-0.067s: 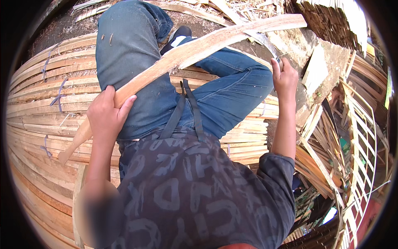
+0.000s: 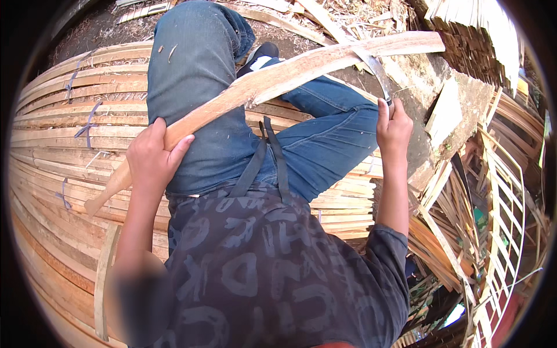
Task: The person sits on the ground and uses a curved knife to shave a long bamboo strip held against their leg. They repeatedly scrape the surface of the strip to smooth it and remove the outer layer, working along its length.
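Note:
My left hand (image 2: 152, 153) wraps round a long, pale wooden board (image 2: 255, 84), thumb on top. The board slants across my left thigh, from its narrow end at the left to its far end at the upper right. In my right hand (image 2: 395, 126) is a curved knife (image 2: 380, 75), its handle mostly hidden by my closed fingers. The knife's bright, hooked blade reaches up to the board and lies against it near the far end. A rough, frayed patch shows on the board's lower edge, near its middle.
Bundles of wooden strips (image 2: 58, 136), tied with purple cord, spread at the left beneath my legs. A stone block (image 2: 467, 93) stands to the right, beside split wood and a woven lattice frame (image 2: 507, 191). Shavings and offcuts (image 2: 380, 22) litter the ground ahead.
The whole view has shifted slightly, with the board appearing lower and farther right. My right hand has come a little nearer to me, and the blade's flat face shows more.

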Available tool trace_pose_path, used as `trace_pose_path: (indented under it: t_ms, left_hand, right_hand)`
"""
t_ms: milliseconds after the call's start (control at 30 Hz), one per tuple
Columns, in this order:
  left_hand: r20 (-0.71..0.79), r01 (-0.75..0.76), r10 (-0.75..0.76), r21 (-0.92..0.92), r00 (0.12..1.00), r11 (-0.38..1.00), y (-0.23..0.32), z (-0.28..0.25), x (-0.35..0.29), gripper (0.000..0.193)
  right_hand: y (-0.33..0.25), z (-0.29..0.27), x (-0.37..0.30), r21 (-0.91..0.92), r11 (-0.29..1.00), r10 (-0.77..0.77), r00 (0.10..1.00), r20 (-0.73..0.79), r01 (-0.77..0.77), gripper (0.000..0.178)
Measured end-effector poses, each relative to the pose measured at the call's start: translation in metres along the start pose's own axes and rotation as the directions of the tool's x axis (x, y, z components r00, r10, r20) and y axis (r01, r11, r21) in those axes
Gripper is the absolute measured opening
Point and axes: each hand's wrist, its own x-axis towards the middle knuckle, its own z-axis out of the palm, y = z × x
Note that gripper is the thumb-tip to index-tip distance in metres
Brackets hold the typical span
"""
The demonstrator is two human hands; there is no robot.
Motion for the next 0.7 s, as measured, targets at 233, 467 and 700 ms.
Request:
trace_pose_path:
  t_ms: [233, 467, 700]
  left_hand:
    - [0.016, 0.046, -0.047, 0.040, 0.999, 0.998, 0.003, 0.000, 0.000, 0.052]
    - [0.014, 0.046, -0.046, 0.034, 0.999, 0.998, 0.005, -0.001, 0.002, 0.052]
    - [0.029, 0.077, -0.077, 0.002, 0.997, 0.997, 0.005, 0.001, 0.002, 0.049]
  right_hand:
    - [-0.082, 0.004, -0.006, 0.086, 0.967, -0.246, 0.968, 0.054, 0.241, 0.034]
    - [-0.092, 0.003, -0.014, 0.178, 0.960, -0.240, 0.963, 0.124, 0.217, 0.027]
    - [-0.078, -0.001, -0.017, 0.126, 0.905, -0.412, 0.911, 0.011, 0.407, 0.038]
